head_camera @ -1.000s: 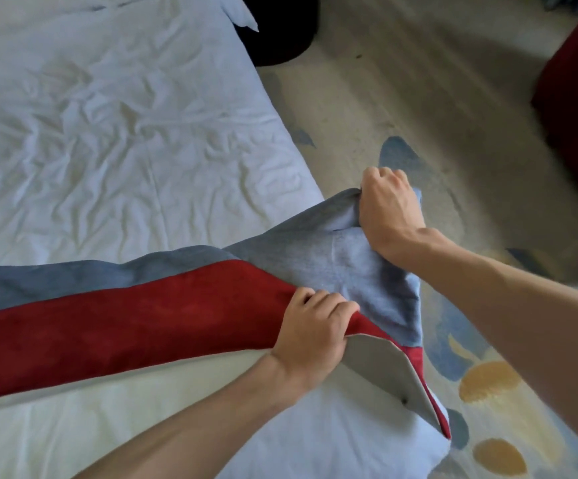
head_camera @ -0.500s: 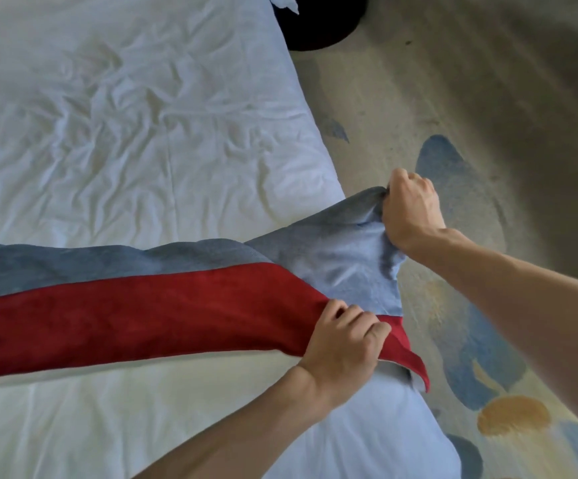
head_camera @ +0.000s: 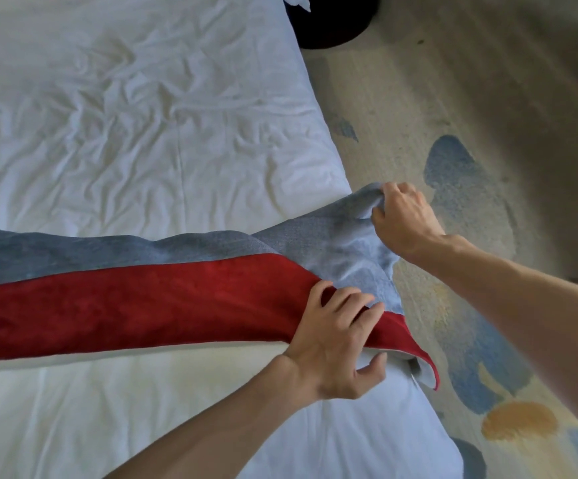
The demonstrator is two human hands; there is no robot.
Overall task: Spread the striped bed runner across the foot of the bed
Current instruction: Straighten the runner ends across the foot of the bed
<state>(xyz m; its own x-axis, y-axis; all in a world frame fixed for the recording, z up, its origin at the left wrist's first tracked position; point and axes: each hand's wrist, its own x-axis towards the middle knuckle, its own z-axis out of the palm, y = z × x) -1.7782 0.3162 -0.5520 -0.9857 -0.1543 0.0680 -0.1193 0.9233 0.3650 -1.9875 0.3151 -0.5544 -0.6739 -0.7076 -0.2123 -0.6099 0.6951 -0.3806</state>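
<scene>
The striped bed runner [head_camera: 135, 299], a blue-grey band beside a red band with a pale underside, lies across the white bed [head_camera: 142, 133] from the left edge to the right side. Its right end hangs past the mattress edge. My left hand [head_camera: 339, 337] grips the near red edge, fingers on top and thumb underneath. My right hand [head_camera: 401, 219] is closed on the far blue-grey corner, holding it out beyond the bed's side.
A beige carpet [head_camera: 436, 98] with blue and orange patches covers the floor right of the bed. A dark round object [head_camera: 336, 25] stands on the floor at the top, beside the bed's edge. The white bedding is wrinkled.
Both hands have drawn the runner's right end outward over the bed's side. The folded-under pale corner now hangs flatter, and my left fingers have spread a little.
</scene>
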